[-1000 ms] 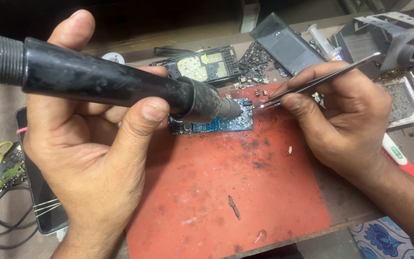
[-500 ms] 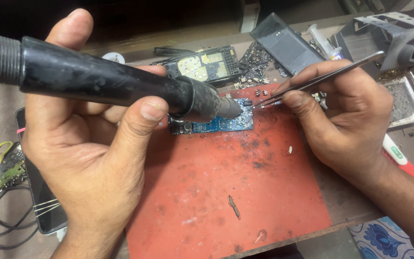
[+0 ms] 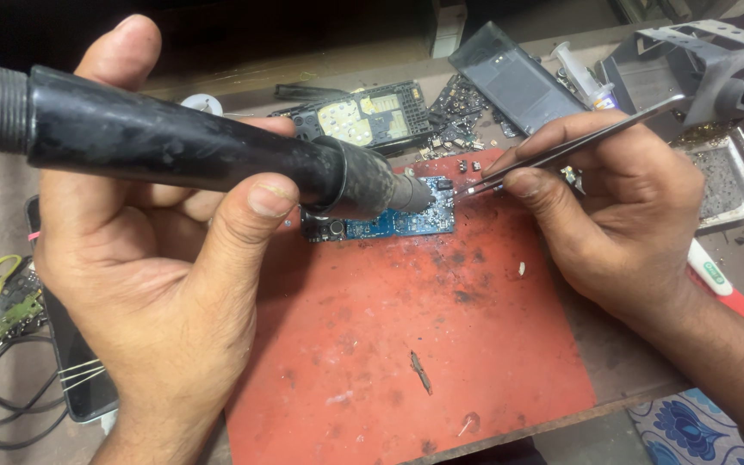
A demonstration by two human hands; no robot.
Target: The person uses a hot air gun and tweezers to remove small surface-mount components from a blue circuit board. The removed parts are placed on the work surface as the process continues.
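My left hand (image 3: pixel 148 284) grips a thick black hot-air handpiece (image 3: pixel 191 155), its nozzle tip pointing down at a small blue circuit board (image 3: pixel 398 222) on a red work mat (image 3: pixel 406 362). My right hand (image 3: pixel 622 224) pinches slim metal tweezers (image 3: pixel 579 148), whose tips touch the board's right end beside the nozzle. The nozzle hides the middle of the board.
Behind the mat lie a dismantled phone frame (image 3: pixel 363 116), a grey phone back cover (image 3: pixel 514 77), a syringe (image 3: pixel 583 77) and a metal stand (image 3: pixel 691 60). A metal tray (image 3: pixel 729 181) sits at right, a red and white pen (image 3: pixel 729 293) below it. Wires and a dark phone (image 3: pixel 10 344) lie at left.
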